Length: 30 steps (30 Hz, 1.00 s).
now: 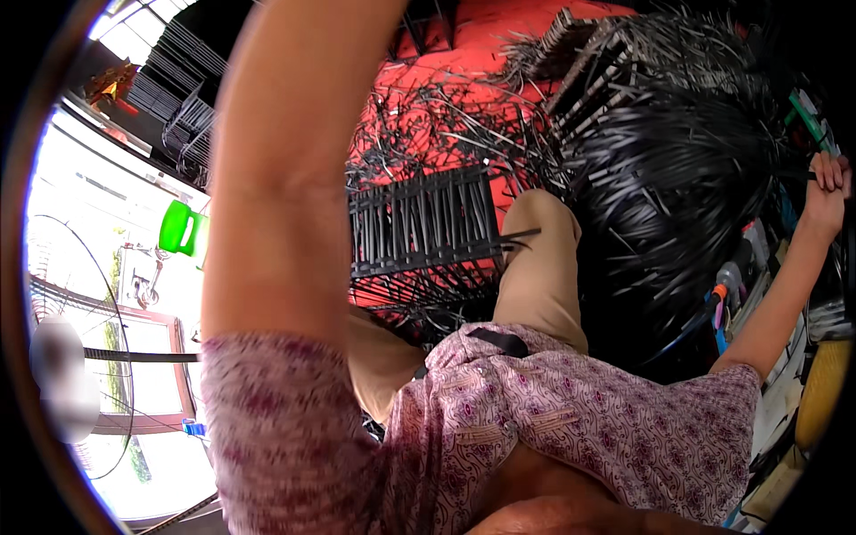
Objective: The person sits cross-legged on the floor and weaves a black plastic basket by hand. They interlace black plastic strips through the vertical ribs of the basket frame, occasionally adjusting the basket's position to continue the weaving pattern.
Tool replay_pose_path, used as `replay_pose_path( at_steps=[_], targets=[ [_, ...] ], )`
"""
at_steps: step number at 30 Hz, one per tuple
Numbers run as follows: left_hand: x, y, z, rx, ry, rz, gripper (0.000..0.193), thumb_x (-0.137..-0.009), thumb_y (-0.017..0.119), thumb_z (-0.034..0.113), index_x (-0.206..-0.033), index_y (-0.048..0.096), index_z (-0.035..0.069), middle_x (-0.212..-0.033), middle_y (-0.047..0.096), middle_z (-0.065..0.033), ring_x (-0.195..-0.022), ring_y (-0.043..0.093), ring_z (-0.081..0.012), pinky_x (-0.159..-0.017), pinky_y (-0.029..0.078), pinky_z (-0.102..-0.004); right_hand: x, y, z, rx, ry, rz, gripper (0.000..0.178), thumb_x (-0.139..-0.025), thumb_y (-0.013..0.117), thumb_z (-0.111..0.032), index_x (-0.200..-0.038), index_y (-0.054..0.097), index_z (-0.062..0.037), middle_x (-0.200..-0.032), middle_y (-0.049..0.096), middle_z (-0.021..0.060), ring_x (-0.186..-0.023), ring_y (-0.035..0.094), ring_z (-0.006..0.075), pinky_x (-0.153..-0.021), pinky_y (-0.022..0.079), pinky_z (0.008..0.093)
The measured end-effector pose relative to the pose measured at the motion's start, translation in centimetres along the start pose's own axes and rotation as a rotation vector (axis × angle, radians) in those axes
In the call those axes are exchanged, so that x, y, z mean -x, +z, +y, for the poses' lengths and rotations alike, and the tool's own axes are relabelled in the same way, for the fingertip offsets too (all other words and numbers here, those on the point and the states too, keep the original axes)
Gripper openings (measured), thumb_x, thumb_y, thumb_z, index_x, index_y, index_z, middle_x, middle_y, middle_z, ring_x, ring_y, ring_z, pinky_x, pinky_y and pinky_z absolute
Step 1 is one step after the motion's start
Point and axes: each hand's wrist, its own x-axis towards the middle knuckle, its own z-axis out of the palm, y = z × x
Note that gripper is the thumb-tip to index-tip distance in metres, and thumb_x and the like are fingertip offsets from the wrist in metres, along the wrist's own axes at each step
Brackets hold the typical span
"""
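My right hand (829, 176) is at the far right, stretched out, with its fingers curled closed around the end of a black strip that runs to a large bundle of black strips (669, 178). My left arm (281, 178) rises past the top edge, so its hand is out of sight. In front of my knees lies a black woven piece (423, 218), made of flat strips laced across a frame. Part of it is hidden behind my left arm.
Loose black offcuts (446, 129) are scattered over the red floor (481, 36). Another woven piece (566, 45) stands at the back. Crowded along the right side are tools, including a grey-and-orange handle (724, 283). A bright green object (178, 227) hangs at the left by a window (147, 366).
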Motion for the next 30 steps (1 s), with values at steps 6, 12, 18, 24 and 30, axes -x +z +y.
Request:
replay_pose_path(
  at_steps=[6,12,18,24,30],
  targets=[
    [29.2,-8.2,5.1,-0.017,-0.429,-0.983,0.052,-0.073,0.080,0.032,-0.115,0.065,0.006,-0.116,0.064,-0.0168,-0.112,0.059,-0.0367,-0.096,0.045,-0.0544,9.0,13.0,7.1,-0.084,0.248,-0.197,0.026,-0.105,0.041,-0.019,-0.093,0.058,-0.0036,-0.064,0.031,-0.0045,-0.055,0.026,0.0073,-0.052,0.022,0.0245],
    [25.3,-23.9,13.9,0.698,-1.418,-1.172,0.032,-0.096,0.059,0.027,-0.104,0.070,-0.002,-0.081,0.070,-0.0094,-0.078,0.068,-0.0161,-0.075,0.053,-0.0301,21.6,22.9,19.9,1.149,-0.036,-0.690,0.010,-0.087,0.069,-0.010,-0.086,0.060,-0.0060,-0.079,0.065,0.0129,-0.067,0.066,0.0283,-0.056,0.050,0.0382],
    [19.5,-36.3,18.2,0.966,-2.216,-0.820,0.084,-0.099,0.023,0.069,-0.121,0.058,-0.005,-0.083,0.065,-0.0088,-0.064,0.059,-0.0134,-0.059,0.046,-0.0251,33.2,26.5,27.6,0.998,-0.039,-1.008,0.016,-0.084,0.064,-0.013,-0.080,0.049,-0.0085,-0.066,0.057,0.0076,-0.062,0.064,0.0251,-0.055,0.050,0.0390],
    [19.6,-41.3,17.6,0.755,-2.220,-0.740,0.047,-0.104,0.044,0.041,-0.114,0.060,-0.002,-0.087,0.061,-0.0055,-0.063,0.056,-0.0099,-0.059,0.045,-0.0226,36.8,29.2,28.9,0.950,0.022,-1.048,0.013,-0.086,0.063,-0.011,-0.087,0.051,-0.0068,-0.072,0.059,0.0075,-0.066,0.064,0.0274,-0.057,0.051,0.0393],
    [20.6,-45.7,18.1,0.718,-2.233,-0.368,0.021,-0.097,0.064,0.018,-0.110,0.061,0.002,-0.084,0.060,-0.0013,-0.062,0.053,-0.0058,-0.058,0.045,-0.0191,37.1,31.6,28.3,0.927,-0.008,-1.176,0.025,-0.080,0.070,-0.007,-0.104,0.061,-0.0068,-0.075,0.062,0.0044,-0.068,0.065,0.0237,-0.060,0.052,0.0372]
  ],
)
